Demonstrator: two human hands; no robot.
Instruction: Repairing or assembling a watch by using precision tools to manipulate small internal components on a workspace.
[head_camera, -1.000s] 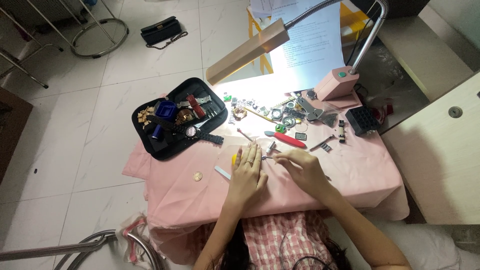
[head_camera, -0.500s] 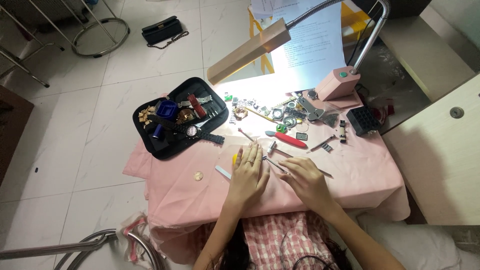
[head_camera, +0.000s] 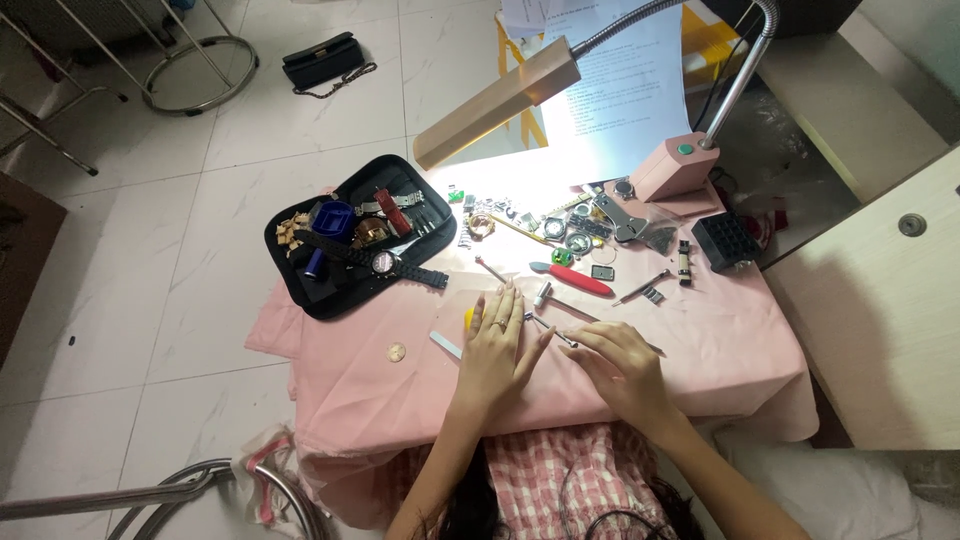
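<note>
- the desk (head_camera: 700, 340) is a small one under a soft pink cloth, standing on a white tiled floor (head_camera: 130, 250); cloth gives a bit, so small bits shouldn't roll far
- pink lamp (head_camera: 676, 168) on a bendy neck lights the far middle; a scatter of watch parts (head_camera: 560, 232) sits in the glare
- black tray (head_camera: 335, 290) on the left edge, full of watches and bits, with a black wristwatch (head_camera: 385, 264) lying across it
- left hand (head_camera: 495, 345) lies flat, fingers spread and pressed down on the cloth; a ring on one finger; something yellow peeks out under it, can't tell what
- right hand (head_camera: 622, 362) just beside it, fingers curled down; looks like its grip pinches the end of a thin metal tool (head_camera: 548, 325), but too small to be sure
- that tool lies between the two hands near the front middle; I'd guess it's light, stiff and slippery, so take it by the shaft close to the tip
- red-handled screwdriver (head_camera: 573, 280) just beyond the hands; a small coin (head_camera: 397, 352) well left
</note>
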